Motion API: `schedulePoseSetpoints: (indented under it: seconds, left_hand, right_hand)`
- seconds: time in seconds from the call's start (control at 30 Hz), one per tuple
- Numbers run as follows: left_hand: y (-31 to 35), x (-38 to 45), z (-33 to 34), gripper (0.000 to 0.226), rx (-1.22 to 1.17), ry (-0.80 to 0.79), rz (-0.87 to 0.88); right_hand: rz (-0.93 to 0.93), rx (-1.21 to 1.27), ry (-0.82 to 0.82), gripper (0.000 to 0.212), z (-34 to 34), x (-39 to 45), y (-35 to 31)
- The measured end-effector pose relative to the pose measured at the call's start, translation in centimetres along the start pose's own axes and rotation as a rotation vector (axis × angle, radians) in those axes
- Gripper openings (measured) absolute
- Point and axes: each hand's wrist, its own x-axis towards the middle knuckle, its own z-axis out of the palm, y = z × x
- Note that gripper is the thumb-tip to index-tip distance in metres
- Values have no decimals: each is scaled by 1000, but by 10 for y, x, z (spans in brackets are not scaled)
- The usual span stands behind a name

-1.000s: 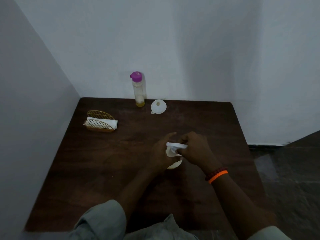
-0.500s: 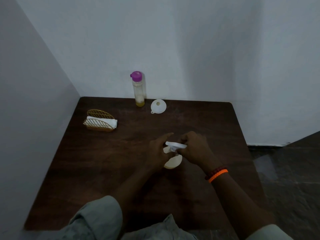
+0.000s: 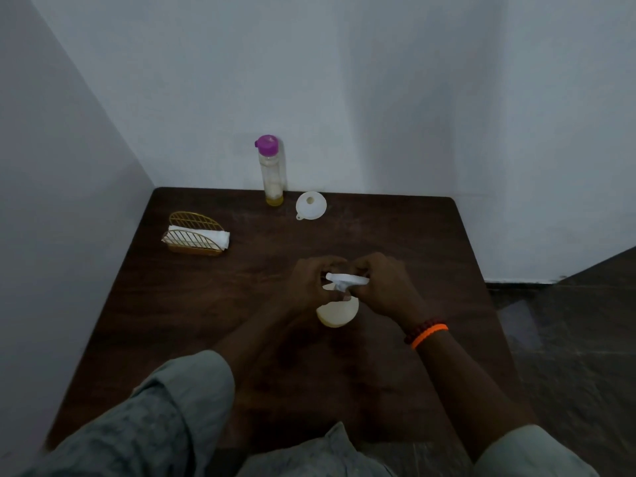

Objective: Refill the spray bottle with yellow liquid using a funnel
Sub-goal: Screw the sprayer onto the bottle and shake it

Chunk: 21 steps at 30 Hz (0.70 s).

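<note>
A pale spray bottle [image 3: 338, 313] stands at the middle of the dark wooden table [image 3: 413, 242]. My left hand [image 3: 311, 285] grips its upper body. My right hand [image 3: 382, 287] grips the white spray head [image 3: 346, 280] on top of it. A tall clear bottle [image 3: 273, 173] with a purple cap and a little yellow liquid at its bottom stands at the table's far edge against the wall. Just to its right lies a white funnel [image 3: 310, 204], mouth up.
A gold wire holder [image 3: 194, 234] with white napkins sits at the table's far left. Walls close in the table at the back and on the left. To the right the table ends above a dark floor [image 3: 578, 332].
Both hands have shifted slightly on the spray bottle, and more of its round body shows below them. The spray head has turned a little.
</note>
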Motion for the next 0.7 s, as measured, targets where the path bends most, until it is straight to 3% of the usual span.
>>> schedulePoseSetpoints:
  seconds: [0.07, 0.2, 0.33, 0.47, 0.57, 0.63, 0.7]
  left_hand:
    - [7, -7, -2, 63, -4, 7, 28]
    - [21, -33, -4, 37, 30, -134, -27]
    - [27, -73, 3, 25, 66, -138, -83]
    - [47, -113, 14, 35, -19, -46, -98]
    - [60, -134, 29, 48, -44, 132, -160]
    - [72, -146, 39, 48, -52, 230, -206]
    - [79, -156, 53, 43, -29, 279, -266]
  right_hand:
    - [-18, -17, -11, 17, -3, -5, -2]
    - [-82, 41, -90, 13, -23, -29, -15]
    - [-171, 220, -209, 23, -52, -54, -32]
    - [-212, 476, -231, 30, -57, -75, -36]
    - [-144, 647, -153, 67, -46, -84, -31]
    - [17, 697, -178, 103, -31, -95, -30]
    - [84, 628, -246, 127, -10, -109, -31]
